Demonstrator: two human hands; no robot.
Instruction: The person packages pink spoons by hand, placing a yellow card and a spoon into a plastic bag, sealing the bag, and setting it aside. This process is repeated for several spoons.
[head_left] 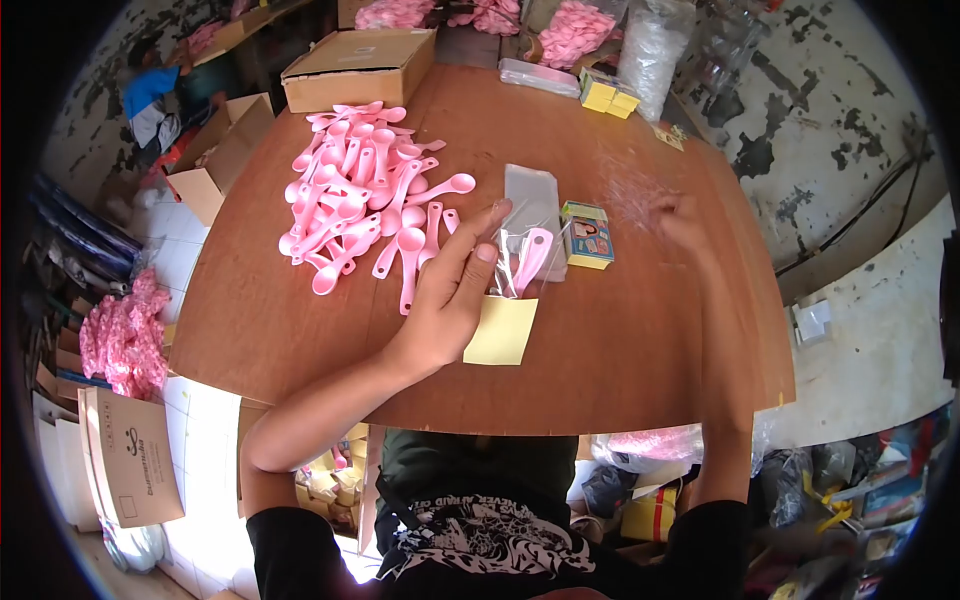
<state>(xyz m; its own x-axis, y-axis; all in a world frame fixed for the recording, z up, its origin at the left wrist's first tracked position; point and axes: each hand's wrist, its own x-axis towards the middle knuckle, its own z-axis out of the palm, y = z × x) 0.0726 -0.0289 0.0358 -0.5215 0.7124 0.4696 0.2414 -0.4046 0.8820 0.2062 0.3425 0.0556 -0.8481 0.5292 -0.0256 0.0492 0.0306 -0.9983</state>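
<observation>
My left hand (447, 300) is closed on a clear plastic packet, pinched between thumb and fingers. Inside the packet show a pink spoon (533, 262), handle end up, and a pale yellow card (500, 330) at the bottom. Partly behind it lies a stack of clear plastic bags (532, 190). A small box with a picture label (587, 236) sits just right of these bags. Farther right, my right hand (683, 226) has its fingers curled in, slightly blurred, beside thin clear plastic scraps (632, 188). What its fingertips hold is not visible.
A heap of pink spoons (355, 190) covers the table's left part. At the back stand a cardboard box (360, 70), yellow card stacks (608, 94) and a bulging clear plastic bag (655, 50). Another person (152, 100) is at the far left. Cartons (130, 455) stand on the floor.
</observation>
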